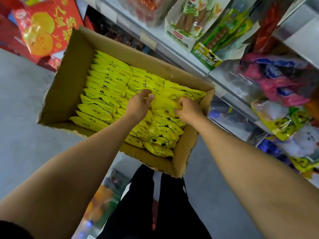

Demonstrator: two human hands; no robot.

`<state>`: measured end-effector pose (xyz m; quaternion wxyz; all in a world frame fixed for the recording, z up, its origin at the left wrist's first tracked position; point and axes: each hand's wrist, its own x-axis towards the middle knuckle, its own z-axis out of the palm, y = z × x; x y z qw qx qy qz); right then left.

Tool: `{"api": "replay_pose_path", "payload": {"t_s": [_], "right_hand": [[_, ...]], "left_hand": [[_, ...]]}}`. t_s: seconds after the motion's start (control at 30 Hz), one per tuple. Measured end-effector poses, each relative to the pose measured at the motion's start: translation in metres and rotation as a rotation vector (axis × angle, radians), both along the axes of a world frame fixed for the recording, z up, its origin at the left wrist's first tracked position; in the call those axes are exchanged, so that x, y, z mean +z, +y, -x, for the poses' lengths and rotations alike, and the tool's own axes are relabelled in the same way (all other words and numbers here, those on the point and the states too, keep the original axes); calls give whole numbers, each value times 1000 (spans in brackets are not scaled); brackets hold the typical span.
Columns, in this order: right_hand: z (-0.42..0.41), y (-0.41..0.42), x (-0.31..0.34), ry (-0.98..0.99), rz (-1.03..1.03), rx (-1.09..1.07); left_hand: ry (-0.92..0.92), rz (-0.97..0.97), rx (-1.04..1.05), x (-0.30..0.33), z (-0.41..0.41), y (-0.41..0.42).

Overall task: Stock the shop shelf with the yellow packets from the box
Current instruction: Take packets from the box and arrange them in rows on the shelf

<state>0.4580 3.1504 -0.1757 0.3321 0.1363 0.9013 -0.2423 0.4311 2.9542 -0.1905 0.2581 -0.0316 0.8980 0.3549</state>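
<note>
Reached into the box (pixel 72 80); right hand (pixel 187 110) pinched yellow packets (pixel 110 78), left hand (pixel 138 104) loose. Best grabbed a neat, snug bunch.

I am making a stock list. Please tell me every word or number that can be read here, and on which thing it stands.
"CKOK": on the yellow packets in the box.
Small black characters on those packets: too small to read.
Large yellow characters on the red carton: tilted and blurred, not readable with certainty.
Characters on the white and green sausage packs on the shelf: blurred.
No numbers or price tags readable.
</note>
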Motion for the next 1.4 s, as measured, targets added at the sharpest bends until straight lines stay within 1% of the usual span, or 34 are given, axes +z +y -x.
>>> {"api": "replay_pose_path", "payload": {"t_s": [0.07,0.17,0.27,0.33,0.4,0.47,0.57,0.73,0.83,0.9,1.0,1.07,1.17,1.27,1.4], "right_hand": [[-1,7,11,62,71,-106],[-1,23,35,291,203,-284],[0,41,52,479,275,-411],[-3,52,53,540,319,-487],[-6,64,49,570,315,-559],[-10,74,45,590,316,-648],[-16,83,39,603,321,-742],[-20,82,34,589,312,-778],[-18,77,36,580,306,-790],[-18,75,39,566,309,-787],[-21,73,47,565,326,-797],[-23,71,54,569,319,-811],[-28,68,70,568,327,-863],[-33,63,92,586,352,-904],[-41,54,133,666,406,-904]], "left_hand": [[23,20,39,4,1,3],[37,9,63,8,-1,14],[55,-93,-2,9,-3,29],[93,-124,-105,7,-2,38],[136,-102,-211,4,1,47],[145,-91,-258,0,3,53],[60,-41,-242,-5,1,56],[-44,104,-270,-7,-8,62],[-42,179,-316,-4,-6,72],[-39,190,-303,1,-2,77],[16,202,-312,9,0,74],[0,137,-248,20,1,65],[-152,-28,-72,42,-2,47],[-214,-101,-13,62,-11,32],[-315,-224,80,97,-25,24]]}}
